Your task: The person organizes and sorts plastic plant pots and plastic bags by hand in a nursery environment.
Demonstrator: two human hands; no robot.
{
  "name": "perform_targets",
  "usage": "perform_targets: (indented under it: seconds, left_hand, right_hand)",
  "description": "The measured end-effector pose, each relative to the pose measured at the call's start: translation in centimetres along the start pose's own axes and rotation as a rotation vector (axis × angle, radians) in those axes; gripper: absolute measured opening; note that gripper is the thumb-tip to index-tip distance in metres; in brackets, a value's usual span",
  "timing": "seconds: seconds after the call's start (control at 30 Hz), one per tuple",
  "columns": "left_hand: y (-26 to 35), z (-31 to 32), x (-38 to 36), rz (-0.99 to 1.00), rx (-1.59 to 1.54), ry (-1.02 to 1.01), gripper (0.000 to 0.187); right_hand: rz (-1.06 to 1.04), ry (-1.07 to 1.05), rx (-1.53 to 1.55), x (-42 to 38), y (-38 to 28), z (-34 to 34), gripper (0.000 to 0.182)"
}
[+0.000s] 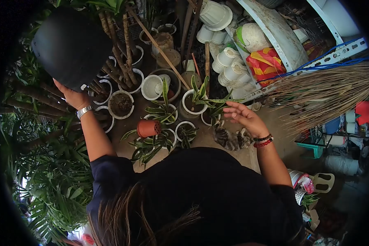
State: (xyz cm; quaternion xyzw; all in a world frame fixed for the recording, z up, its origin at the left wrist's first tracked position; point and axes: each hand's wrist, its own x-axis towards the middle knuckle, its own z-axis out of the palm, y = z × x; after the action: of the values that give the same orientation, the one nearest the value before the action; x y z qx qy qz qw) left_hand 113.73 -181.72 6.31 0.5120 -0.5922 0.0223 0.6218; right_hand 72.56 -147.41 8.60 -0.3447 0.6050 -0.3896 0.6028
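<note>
Head view showed the left hand with its fingers closed on the near edge of a black object — perhaps a pot, though that could not be told — raised above the left side of the floor. Most of those fingertips were hidden behind it. It looked light, stiff and smooth, likely to slip under a loose grip; its edge seemed the surest hold, with the thumb opposed to the fingers.

The right hand appeared to hold nothing, its fingers side by side and slightly bent, near the leaf tips of a snake plant — touching or apart could not be told. Just below that hand was a cat. Farther out, an orange pot lay tilted among plants, stacked pots stood toward the floor's far edge, and bristles spread toward its right edge.
</note>
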Motion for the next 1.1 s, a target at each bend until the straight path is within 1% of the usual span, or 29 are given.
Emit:
perform_targets:
  seconds: [0.07, 0.13, 0.17, 0.2, 0.23, 0.27, 0.3, 0.33, 0.37, 0.4, 0.43, 0.47, 0.5, 0.57, 0.6, 0.63, 0.67, 0.7, 0.73, 0.77, 0.8, 0.83, 0.87, 0.93, 0.97, 1.0, 1.03, 1.07, 1.1]
  left_hand:
    - [0.4, 0.2, 0.4, -0.078, 0.229, -0.081, 0.074]
    - [1.7, 0.4, -0.2, -0.086, 0.210, -0.069, 0.070]
    - [2.2, 0.6, -0.6, -0.101, 0.200, -0.060, 0.066]
    - [1.8, 1.1, -0.9, -0.094, 0.182, -0.053, 0.066]
    - [0.7, 1.6, -1.4, -0.047, 0.205, -0.042, 0.063]
    - [-0.5, 2.0, -2.0, -0.001, 0.231, -0.032, 0.060]
    - [-1.9, 2.6, -2.8, -0.062, 0.116, -0.078, 0.054]
    - [-0.5, 2.5, -2.7, -0.122, 0.003, -0.125, 0.049]
    - [1.5, 2.8, -3.9, -0.656, -0.600, -0.143, 0.044]
    - [4.1, 2.4, -4.7, -0.722, -0.688, -0.154, 0.039]
    - [6.8, 1.9, -5.3, -0.913, -0.717, -0.185, 0.037]
    - [7.0, 1.7, -6.6, -0.968, -0.771, -0.268, 0.034]
    - [9.0, 1.2, -7.7, -1.033, -0.827, -0.327, 0.033]
    - [11.9, 0.3, -10.0, -1.205, -0.873, -0.526, 0.032]
    - [14.1, -0.3, -11.1, -1.197, -0.868, -0.611, 0.032]
    - [15.7, -0.8, -12.1, -1.190, -0.873, -0.713, 0.030]
    - [15.2, -0.5, -13.4, -1.257, -0.907, -0.730, 0.027]
    - [15.0, -0.8, -13.0, -1.361, -0.973, -0.775, 0.024]
    - [14.8, -1.0, -12.6, -1.465, -1.041, -0.821, 0.023]
    - [14.2, -0.9, -12.4, -1.467, -1.034, -0.804, 0.023]
    - [13.5, -1.0, -12.5, -1.520, -0.983, -0.860, 0.025]
    - [13.3, -1.2, -12.5, -1.570, -0.935, -0.918, 0.028]
    - [13.5, -1.4, -12.6, -1.572, -0.934, -0.909, 0.028]
    - [15.3, -2.7, -12.5, -1.477, -0.872, -1.154, 0.028]
    - [15.9, -3.1, -12.5, -1.416, -0.723, -1.279, 0.029]
    - [15.3, -3.3, -12.6, -1.442, -0.703, -1.274, 0.029]
    - [14.4, -3.3, -12.4, -1.505, -0.686, -1.383, 0.031]
    - [13.4, -3.0, -12.1, -1.557, -0.671, -1.498, 0.032]
    - [12.6, -2.6, -11.5, -1.549, -0.553, -1.561, 0.036]
  right_hand:
    - [-0.056, 0.068, 0.044, 0.4, -1.1, 0.3, 0.047]
    - [-0.085, 0.093, 0.037, 0.9, -1.7, 0.6, 0.049]
    - [-0.096, 0.109, 0.132, 1.3, -1.9, 0.8, 0.051]
    - [-0.110, 0.124, 0.225, 1.8, -2.2, 1.0, 0.054]
    - [-0.117, 0.104, 0.252, 2.6, -2.5, 1.2, 0.063]
    - [-0.130, 0.112, 0.249, 3.5, -3.0, 1.3, 0.063]
    - [-0.108, 0.119, 0.346, 4.5, -3.6, 1.3, 0.067]
    - [-0.084, 0.124, 0.443, 5.7, -4.3, 1.5, 0.072]
    - [-0.091, 0.130, 0.392, 6.8, -5.5, 1.9, 0.080]
    - [-0.093, 0.130, 0.393, 8.0, -6.7, 2.3, 0.080]
    - [-0.149, 0.177, 0.373, 9.3, -7.8, 2.7, 0.081]
    - [-0.203, 0.221, 0.352, 10.6, -8.7, 3.2, 0.082]
    - [-0.204, 0.216, 0.352, 11.9, -9.0, 3.6, 0.082]
    - [-0.412, 0.282, 0.264, 14.9, -8.5, 4.4, 0.082]
    - [-0.382, 0.206, 0.181, 17.0, -7.2, 5.3, 0.082]
    - [-0.366, 0.029, 0.330, 15.5, -8.0, 7.7, 0.080]
    - [-0.338, -0.153, 0.479, 13.8, -8.5, 9.9, 0.078]
    - [-0.331, -0.055, -0.042, 14.5, -7.3, 7.5, 0.084]
    - [-0.203, -0.025, 0.100, 13.4, -7.9, 6.9, 0.085]
    - [-0.274, 0.093, 0.116, 13.6, -8.1, 5.4, 0.084]
    - [-0.339, 0.216, 0.132, 13.6, -8.4, 4.8, 0.083]
    - [-0.334, 0.206, 0.130, 13.7, -8.3, 5.0, 0.083]
    - [-0.411, 0.202, 0.051, 13.7, -8.5, 5.1, 0.078]
    - [-0.548, 0.193, -0.095, 13.2, -8.5, 6.1, 0.067]
    - [-0.550, 0.198, -0.268, 12.5, -8.0, 7.0, 0.066]
    - [-0.552, 0.198, -0.439, 11.8, -7.2, 7.9, 0.064]
    - [-0.478, 0.176, -0.429, 11.8, -6.2, 6.7, 0.071]
    - [-0.356, 0.107, -0.398, 11.0, -5.4, 5.4, 0.072]
    - [-0.304, 0.072, -0.340, 9.7, -5.2, 4.7, 0.071]
